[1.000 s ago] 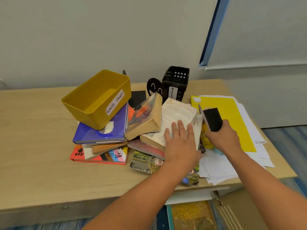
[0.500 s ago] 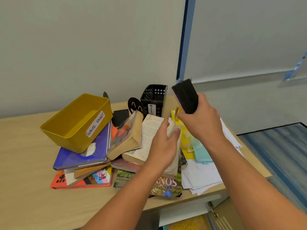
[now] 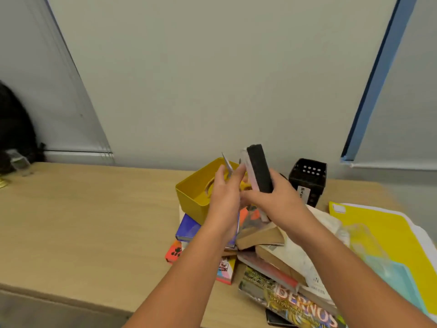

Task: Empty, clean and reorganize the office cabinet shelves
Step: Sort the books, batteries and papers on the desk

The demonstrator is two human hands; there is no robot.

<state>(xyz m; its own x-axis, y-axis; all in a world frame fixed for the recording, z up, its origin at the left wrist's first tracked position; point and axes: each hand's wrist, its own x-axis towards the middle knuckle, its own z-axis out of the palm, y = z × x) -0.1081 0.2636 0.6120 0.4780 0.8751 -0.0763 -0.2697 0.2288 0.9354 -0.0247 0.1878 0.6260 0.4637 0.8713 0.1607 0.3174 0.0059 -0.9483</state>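
The right hand (image 3: 279, 200) holds a black eraser (image 3: 260, 169) upright over the yellow bin (image 3: 194, 195); the left hand (image 3: 224, 197) pinches scissors (image 3: 227, 166). Sorting step, I judge: next, drop both in the bin, at 12 o'clock of the books (image 3: 272, 252) on the worktop (image 3: 82, 221).

Above a heap of books (image 3: 267, 252) on the wooden tabletop (image 3: 89, 223), the right hand (image 3: 281, 200) grips a black-faced eraser block (image 3: 259, 170) upright. The left hand (image 3: 224, 197) pinches scissors (image 3: 228, 168), blades up, before a yellow bin (image 3: 191, 192); a black mesh basket (image 3: 307, 178) stands behind.
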